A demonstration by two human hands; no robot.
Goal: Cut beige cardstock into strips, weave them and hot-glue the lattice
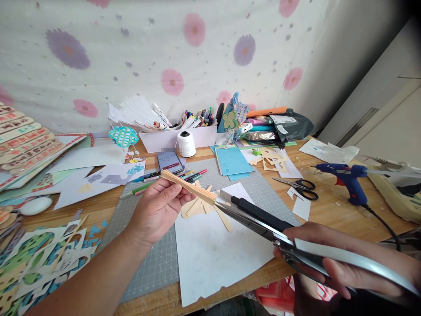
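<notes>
My left hand (158,204) pinches a small stack of wooden craft sticks (194,188) between thumb and fingers, tilted above the mat. Wrapped round the handles of large metal scissors (256,228), my right hand (355,259) holds them at the lower right. Their blade tips are at the right end of the sticks; whether they bite into the wood I cannot tell. Beside the blade runs a black bar (259,213) with a grey end, its kind unclear. Below lie loose craft sticks (199,207) and a white paper sheet (223,259).
A grey cutting mat (154,263) covers the table's middle. At right are small scissors (299,186) and a blue glue gun (345,175) with its cord. Behind stand a phone (170,162), white thread spool (186,145) and pen box (197,137). Paper scraps (42,263) crowd the left.
</notes>
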